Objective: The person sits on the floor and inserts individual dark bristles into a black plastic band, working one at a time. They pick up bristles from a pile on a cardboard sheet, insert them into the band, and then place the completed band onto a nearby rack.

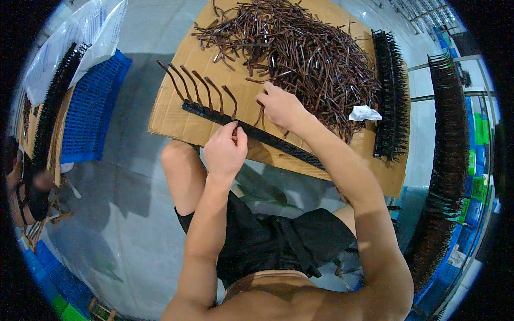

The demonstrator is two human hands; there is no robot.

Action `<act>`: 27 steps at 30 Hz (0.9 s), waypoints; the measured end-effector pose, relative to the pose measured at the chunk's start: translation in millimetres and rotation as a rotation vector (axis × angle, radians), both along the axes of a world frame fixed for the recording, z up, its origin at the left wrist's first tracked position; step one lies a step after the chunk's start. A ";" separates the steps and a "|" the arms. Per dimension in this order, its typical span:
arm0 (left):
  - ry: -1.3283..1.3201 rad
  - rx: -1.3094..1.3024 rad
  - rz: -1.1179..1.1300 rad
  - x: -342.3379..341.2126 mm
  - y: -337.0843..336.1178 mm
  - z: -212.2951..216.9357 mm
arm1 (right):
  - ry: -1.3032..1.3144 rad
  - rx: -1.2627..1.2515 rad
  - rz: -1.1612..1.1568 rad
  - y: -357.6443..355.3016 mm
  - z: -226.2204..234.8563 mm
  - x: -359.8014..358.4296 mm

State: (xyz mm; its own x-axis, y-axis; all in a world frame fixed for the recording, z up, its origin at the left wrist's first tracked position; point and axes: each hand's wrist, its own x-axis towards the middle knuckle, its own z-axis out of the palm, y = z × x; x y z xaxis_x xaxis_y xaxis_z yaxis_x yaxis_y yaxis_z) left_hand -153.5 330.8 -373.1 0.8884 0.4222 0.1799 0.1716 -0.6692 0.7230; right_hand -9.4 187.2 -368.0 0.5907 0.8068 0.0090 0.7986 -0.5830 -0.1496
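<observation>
My left hand (225, 152) is closed at the near edge of a long black slotted bar (284, 143), its fingertips pinched against it. A small dark brown bit shows between thumb and finger, but its kind is hidden. Several slim brown eyeglass temples (209, 93) stand in a row in the bar's left part, their bent ends up. My right hand (281, 108) is closed in a pinch beside a big heap of loose brown temples (310, 59). One temple sticks out at its fingertips, and another hangs below its fingers.
Bar and heap lie on a cardboard-covered table (176, 115). Filled black racks (391, 96) and a crumpled white tissue (365, 113) are at its right. A tall row of dark pieces (447, 160) stands farther right. A blue crate (93, 109) and another person (35, 195) are left.
</observation>
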 end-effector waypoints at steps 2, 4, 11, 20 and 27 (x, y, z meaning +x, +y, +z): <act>-0.061 0.057 -0.038 1.3 -2.2 -5.4 | -0.136 -0.113 0.061 4.7 3.1 -7.2; -0.042 0.104 -0.045 3.3 -6.5 -8.4 | -0.216 -0.209 0.093 10.0 -5.5 -12.5; -0.086 0.159 -0.104 6.8 6.6 -14.0 | 0.127 0.274 -0.199 9.6 13.9 2.1; -0.082 0.156 -0.095 7.5 4.0 -11.5 | 0.791 1.068 -0.523 16.4 6.4 -65.3; -0.178 0.199 -0.093 8.7 -3.0 -7.9 | 0.700 0.913 -0.468 17.2 10.2 -69.5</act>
